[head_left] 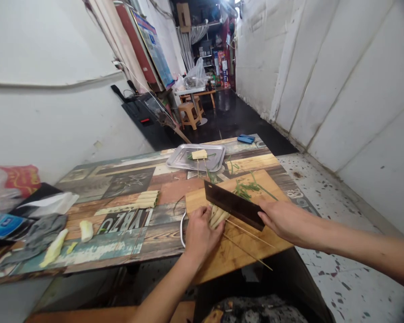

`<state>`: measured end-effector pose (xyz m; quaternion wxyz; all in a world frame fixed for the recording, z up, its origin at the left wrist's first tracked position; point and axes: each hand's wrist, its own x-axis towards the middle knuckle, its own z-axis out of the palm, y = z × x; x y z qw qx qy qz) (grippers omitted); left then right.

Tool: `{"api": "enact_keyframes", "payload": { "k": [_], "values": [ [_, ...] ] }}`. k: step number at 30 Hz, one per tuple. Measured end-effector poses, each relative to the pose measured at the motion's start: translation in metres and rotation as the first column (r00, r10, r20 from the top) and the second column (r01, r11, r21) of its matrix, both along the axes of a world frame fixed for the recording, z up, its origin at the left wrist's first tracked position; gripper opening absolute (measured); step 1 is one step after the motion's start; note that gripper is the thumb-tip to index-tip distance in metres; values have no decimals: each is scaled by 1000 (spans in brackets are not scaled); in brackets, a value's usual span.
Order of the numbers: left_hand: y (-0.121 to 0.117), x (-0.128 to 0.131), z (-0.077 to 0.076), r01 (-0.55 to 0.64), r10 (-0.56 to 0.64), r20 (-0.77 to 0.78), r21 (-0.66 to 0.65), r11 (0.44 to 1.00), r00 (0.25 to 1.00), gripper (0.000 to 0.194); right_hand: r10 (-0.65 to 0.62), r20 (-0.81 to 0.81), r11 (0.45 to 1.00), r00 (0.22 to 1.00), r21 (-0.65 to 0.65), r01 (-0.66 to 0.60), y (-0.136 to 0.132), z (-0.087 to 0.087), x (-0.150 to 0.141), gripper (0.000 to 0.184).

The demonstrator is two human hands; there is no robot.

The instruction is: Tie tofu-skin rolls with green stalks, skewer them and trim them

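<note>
My left hand (202, 231) is closed around a bundle of pale, skewered tofu-skin rolls (218, 216) on a wooden cutting board (210, 269). Two thin bamboo skewers (251, 232) stick out of the rolls toward the lower right. In my right hand (272, 222) is the handle end of a dark cleaver (234, 204). Its broad blade stands over the rolls and hides part of them; whether the edge touches them I cannot tell. Behind the blade lie cut green strips (245, 189), perhaps scallion or chives.
A metal tray (175, 159) farther back holds a skewered roll piece (199, 154). More pale rolls (148, 199) lie on the patterned table (168, 237) to the left. Vegetable pieces (55, 249), a grey cloth (45, 231) and a blue object (246, 138) are also on it.
</note>
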<state>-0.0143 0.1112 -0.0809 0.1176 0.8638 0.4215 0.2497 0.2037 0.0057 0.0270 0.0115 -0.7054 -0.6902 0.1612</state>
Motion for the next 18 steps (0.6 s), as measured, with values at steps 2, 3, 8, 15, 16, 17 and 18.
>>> {"api": "enact_keyframes", "payload": {
  "k": [2, 3, 8, 15, 16, 17, 18],
  "values": [
    [0, 0, -1, -5, 5, -10, -2, 1000, 1000, 40, 5, -16, 999, 1000, -34, -5, 2, 5, 0, 27],
    [1, 1, -2, -6, 6, -14, -1, 1000, 1000, 41, 10, -25, 999, 1000, -50, -11, 3, 8, 0, 27],
    [1, 1, -6, -19, 19, -21, -6, 1000, 1000, 44, 46, -49, 995, 998, -91, -50, 9, 14, 6, 29],
    [2, 2, -5, 4, -5, -31, -26, 1000, 1000, 41, 98, 68, 990, 993, -112, -90, 35, 5, -14, 30],
    [2, 3, -3, 6, -7, -37, -30, 1000, 999, 41, 97, 80, 990, 992, -108, -88, 40, 3, -19, 30],
    [2, 4, -1, 3, -5, -49, -40, 999, 999, 40, 97, 79, 991, 992, -96, -89, 44, 1, -22, 30],
    [1, 5, 1, -5, 2, -66, -55, 998, 998, 41, 93, 69, 993, 993, -77, -88, 47, 0, -24, 29]
  ]
}}
